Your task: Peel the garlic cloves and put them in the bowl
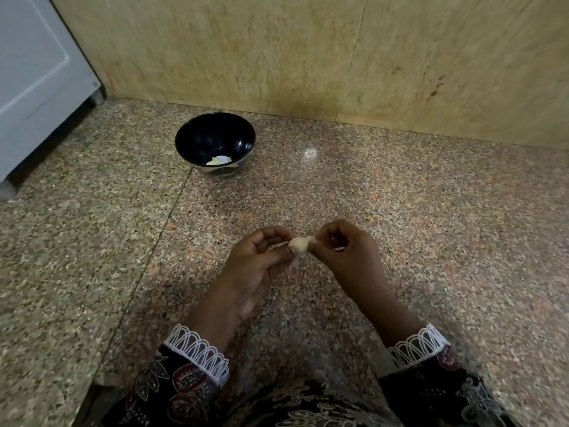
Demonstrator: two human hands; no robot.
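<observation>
Between both sets of fingertips, centre frame: garlic clove [299, 244], half-skinned. Left hand [261, 263] pinches one end; right hand [341, 251] pinches the skin tip. Best handled by a steady base and short pulls. Bowl [197, 131], upper centre-left, well apart, contains peeled cloves [218, 161].
</observation>
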